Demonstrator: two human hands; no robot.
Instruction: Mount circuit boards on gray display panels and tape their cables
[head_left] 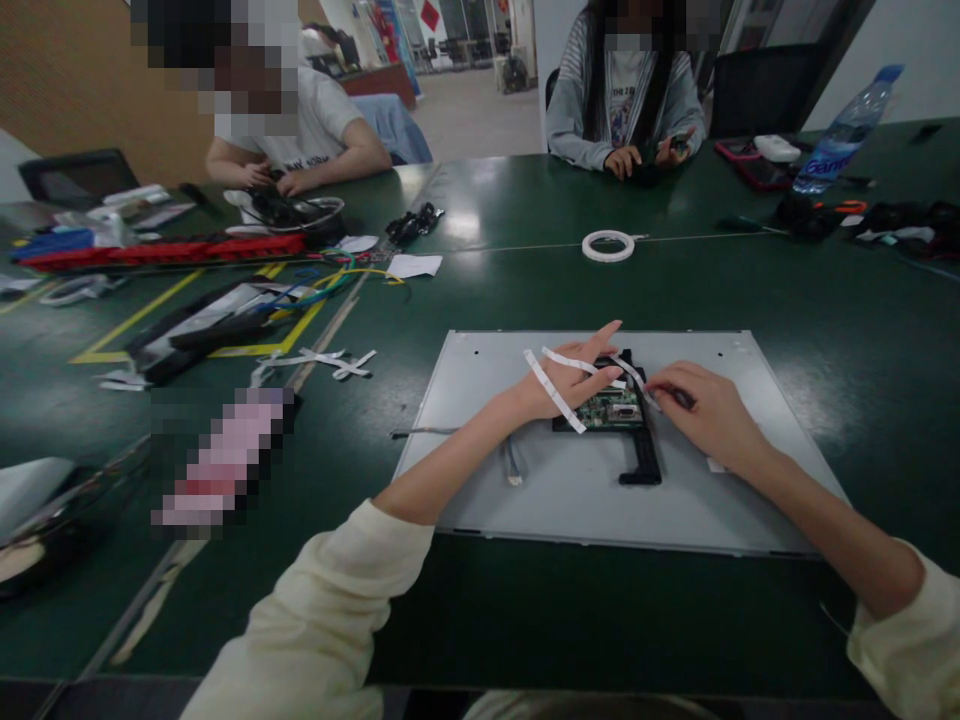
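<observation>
A grey metal panel lies flat on the table in front of me. On it sit a green circuit board and a black plastic bracket. My left hand is stretched over the board with thumb and fingers apart, covering part of it. Strips of white tape cling across the back of that hand. My right hand, at the bracket's right side, has its fingers pinched on the end of another white tape strip. A short grey cable with a white connector rests on the panel below my left wrist.
A tape roll lies beyond the panel. To the left are cut tape strips, a blurred-out pink item and coloured wires. A water bottle stands far right. Two people sit across the table, hands on dark items.
</observation>
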